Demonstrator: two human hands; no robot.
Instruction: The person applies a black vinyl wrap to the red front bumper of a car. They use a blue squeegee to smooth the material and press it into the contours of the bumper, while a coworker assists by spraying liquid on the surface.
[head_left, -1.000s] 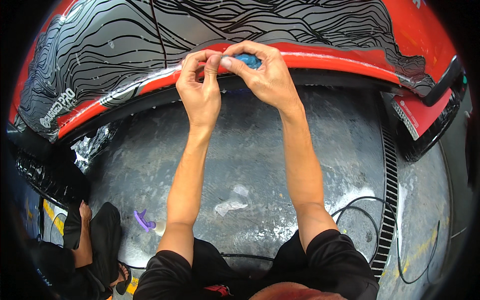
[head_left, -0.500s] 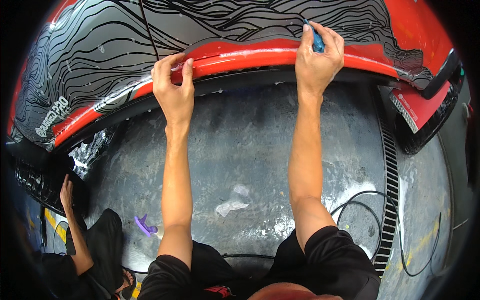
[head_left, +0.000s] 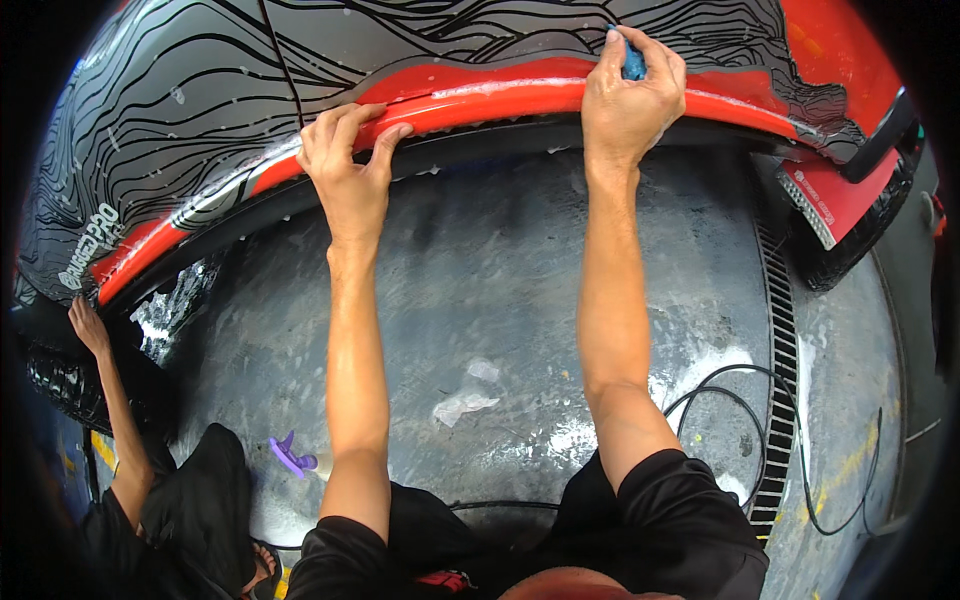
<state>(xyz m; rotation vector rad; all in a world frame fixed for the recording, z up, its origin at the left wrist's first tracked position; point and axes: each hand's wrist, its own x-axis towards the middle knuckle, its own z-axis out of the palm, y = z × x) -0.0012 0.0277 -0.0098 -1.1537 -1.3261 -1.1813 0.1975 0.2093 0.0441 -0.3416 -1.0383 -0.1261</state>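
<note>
Head view: right hand [head_left: 632, 108], grip clamped on a blue lump [head_left: 634, 65] at the patterned car panel [head_left: 430, 40], just above its red lower edge [head_left: 500, 98], right of the middle; actual contact unclear. Left hand [head_left: 345, 165]: thumb and fingers apart, fingertips at that edge, near the dark seam [head_left: 281, 60]. Step in hand, judged: rubbing the panel. Next move likely calls for light, even pressure, left hand clear of the lump's path.

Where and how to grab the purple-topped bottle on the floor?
Probably by the purple head, from the wearer's left: it juts out on that side in clear view, while the left forearm hides part of the pale body.
</note>
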